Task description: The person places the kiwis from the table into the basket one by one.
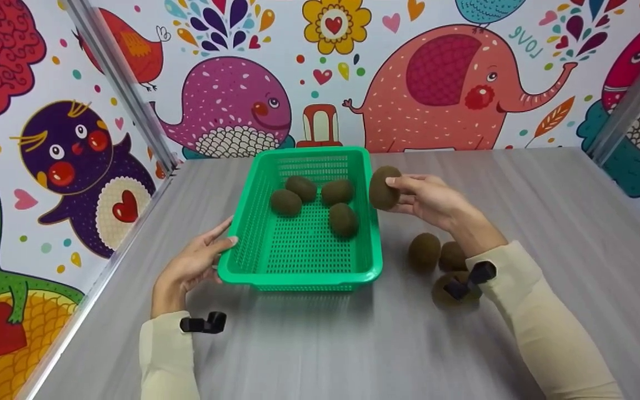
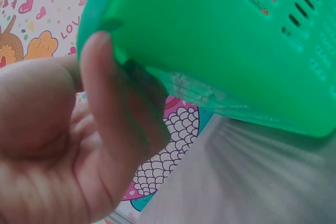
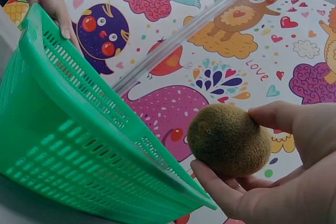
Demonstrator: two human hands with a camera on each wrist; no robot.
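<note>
A brown, fuzzy kiwi [image 1: 385, 188] is pinched between the thumb and fingers of my right hand [image 1: 434, 203], just outside the right rim of a green plastic basket [image 1: 298, 279]. The right wrist view shows this kiwi [image 3: 229, 140] up close beside the basket wall [image 3: 94, 150]. My left hand [image 1: 189, 264] grips the basket's left rim, its thumb [image 2: 100, 61] over the edge and the other fingers along the outside. Several kiwis [image 1: 343, 220] lie on the basket's perforated floor, toward the far half.
Three more kiwis [image 1: 424, 253] sit on the grey table [image 1: 320, 350] right of the basket, below my right forearm; a black wrist camera [image 1: 482, 272] partly covers one. Walls with cartoon animals [image 1: 436, 94] stand behind and at the left, with a metal post [image 1: 125, 83] at the corner.
</note>
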